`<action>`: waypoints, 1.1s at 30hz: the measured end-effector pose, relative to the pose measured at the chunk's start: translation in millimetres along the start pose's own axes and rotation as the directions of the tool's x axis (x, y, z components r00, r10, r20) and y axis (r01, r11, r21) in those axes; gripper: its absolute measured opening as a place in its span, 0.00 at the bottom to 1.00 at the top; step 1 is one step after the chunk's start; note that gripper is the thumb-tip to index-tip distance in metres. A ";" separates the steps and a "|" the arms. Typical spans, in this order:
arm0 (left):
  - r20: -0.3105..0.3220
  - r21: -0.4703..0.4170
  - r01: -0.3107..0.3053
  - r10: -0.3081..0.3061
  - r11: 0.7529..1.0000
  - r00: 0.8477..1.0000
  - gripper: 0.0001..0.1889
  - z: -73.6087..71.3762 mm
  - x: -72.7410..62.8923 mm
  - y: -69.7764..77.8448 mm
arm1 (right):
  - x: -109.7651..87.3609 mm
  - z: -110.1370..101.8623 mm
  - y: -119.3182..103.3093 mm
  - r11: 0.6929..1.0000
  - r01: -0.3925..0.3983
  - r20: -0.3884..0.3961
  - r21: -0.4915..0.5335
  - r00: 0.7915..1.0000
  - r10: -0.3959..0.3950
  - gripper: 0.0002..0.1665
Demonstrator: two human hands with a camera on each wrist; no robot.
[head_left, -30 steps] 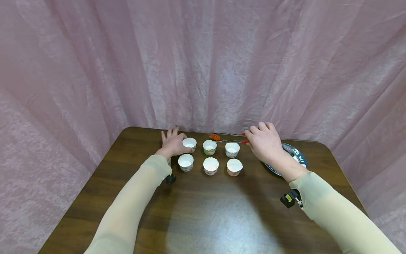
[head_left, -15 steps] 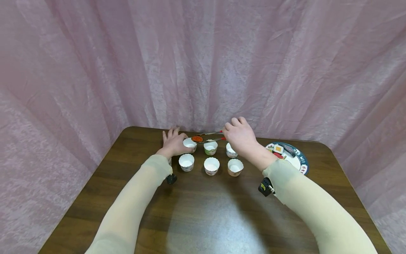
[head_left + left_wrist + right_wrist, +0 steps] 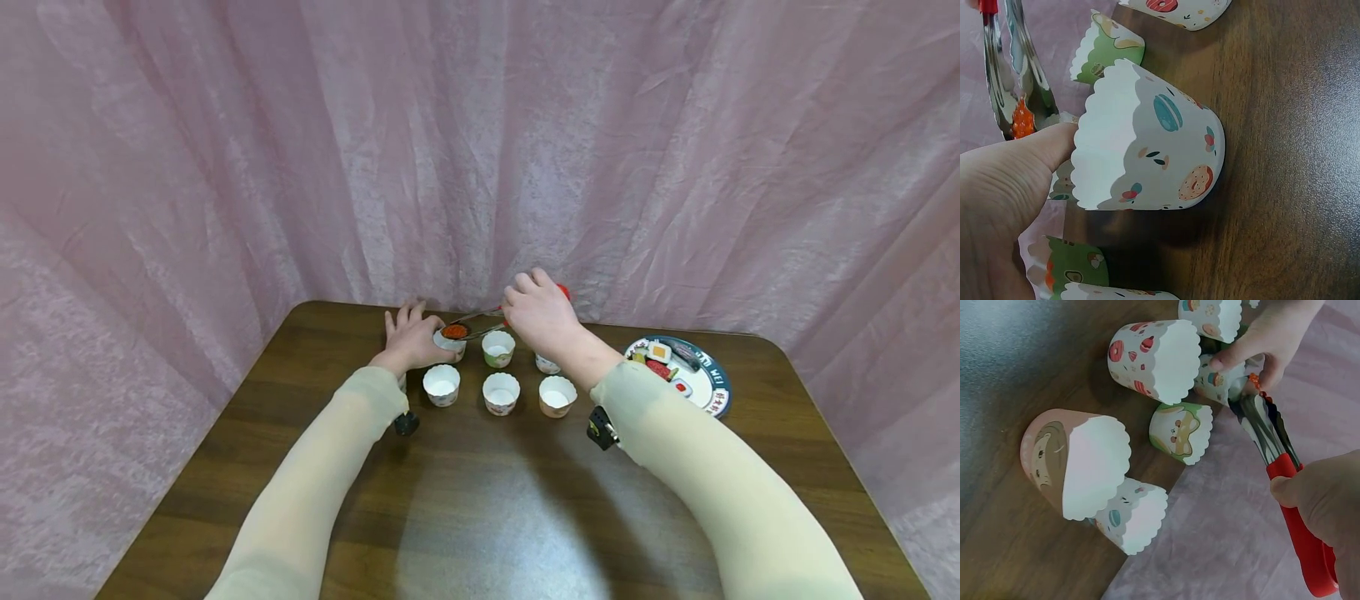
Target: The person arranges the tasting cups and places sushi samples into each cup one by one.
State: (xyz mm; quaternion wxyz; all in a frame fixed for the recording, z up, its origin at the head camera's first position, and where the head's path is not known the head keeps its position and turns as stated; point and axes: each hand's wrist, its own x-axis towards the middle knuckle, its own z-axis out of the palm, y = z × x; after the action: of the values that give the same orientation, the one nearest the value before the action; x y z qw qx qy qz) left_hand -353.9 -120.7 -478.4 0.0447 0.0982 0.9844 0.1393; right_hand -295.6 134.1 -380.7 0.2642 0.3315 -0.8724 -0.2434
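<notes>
My left hand (image 3: 412, 340) pinches the rim of the back-left paper baking cup (image 3: 1209, 386), its thumb on the near side. My right hand (image 3: 546, 317) grips red-handled metal tongs (image 3: 1302, 531). Between the tong tips is a bumpy orange piece (image 3: 454, 332), which looks like fish roe. In the head view it is over the mouth of the cup my left hand holds. Beside that cup stands a green paper cup (image 3: 498, 350). A front-left cup (image 3: 1154, 144) with a macaron and doughnut print fills the left wrist view.
More scalloped cups stand in two rows, among them a white one (image 3: 500, 394) and a peach one (image 3: 557, 397). Green cups (image 3: 1075, 269) show beyond my left hand. A blue-rimmed plate (image 3: 718, 379) with several toy-like food pieces lies at right. A pink curtain (image 3: 480, 150) hangs behind the table.
My right hand has carried the tongs and orange piece leftward, from above the green cup to the back-left cup. The plate at right is uncovered. My left hand stays put.
</notes>
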 end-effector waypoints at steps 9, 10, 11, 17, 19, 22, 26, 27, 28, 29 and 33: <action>-0.012 -0.016 0.006 -0.006 1.000 1.000 0.37 -0.1 -0.6 -0.6 | 13.1 1.1 -7.2 0.999 0.044 0.026 -0.018 0.999 -0.043 0.07; -0.013 -0.015 0.006 -0.007 1.000 1.000 0.37 0.0 -0.8 -0.6 | 14.0 0.9 -8.0 0.999 0.048 0.026 -0.022 0.999 -0.047 0.08; -0.014 -0.016 0.006 -0.007 1.000 1.000 0.36 0.1 -0.9 -0.6 | 14.8 0.7 -8.9 0.998 0.051 0.027 -0.025 0.998 -0.050 0.08; -0.012 -0.015 0.009 -0.009 1.000 1.000 0.36 -1.0 -1.1 0.4 | 16.1 0.0 -11.9 0.998 0.053 0.072 -0.043 0.996 -0.050 0.07; -0.006 -0.012 0.010 -0.011 1.000 1.000 0.36 -1.7 -0.9 0.5 | 16.1 0.1 -11.7 0.998 0.052 0.080 -0.045 0.996 -0.048 0.08; 0.001 -0.007 0.010 -0.010 1.000 1.000 0.36 -2.2 -0.7 0.0 | 15.7 0.0 -10.5 0.998 0.045 0.074 -0.037 0.996 -0.043 0.08; 0.004 -0.002 0.005 -0.005 1.000 1.000 0.36 -1.7 -0.3 -0.6 | 14.0 -1.4 -7.8 0.999 0.028 0.066 -0.020 0.997 -0.027 0.08; 0.005 -0.004 0.004 -0.004 1.000 1.000 0.36 -1.6 -0.3 -0.7 | 13.2 -1.9 -7.0 1.000 0.023 0.064 -0.016 0.998 -0.022 0.08; 0.005 -0.005 0.003 -0.003 1.000 1.000 0.36 -1.4 -0.3 -0.9 | 12.3 -2.3 -5.9 1.000 0.019 0.062 -0.013 0.998 -0.018 0.08; 0.006 -0.004 0.003 -0.003 1.000 1.000 0.36 -1.4 -0.3 -1.2 | 11.3 -2.6 -4.8 1.000 0.015 0.061 -0.008 0.998 -0.014 0.08; 0.005 -0.002 0.000 0.000 1.000 1.000 0.35 0.0 0.7 -2.9 | 4.3 -2.8 2.1 1.000 0.001 0.059 0.000 0.998 -0.001 0.08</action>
State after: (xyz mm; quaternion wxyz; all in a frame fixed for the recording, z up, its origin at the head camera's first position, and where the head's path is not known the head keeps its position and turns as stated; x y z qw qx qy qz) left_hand -355.2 -123.3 -479.3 0.0473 0.0984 0.9841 0.1399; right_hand -297.6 131.7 -376.1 0.2383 0.3245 -0.8797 -0.2530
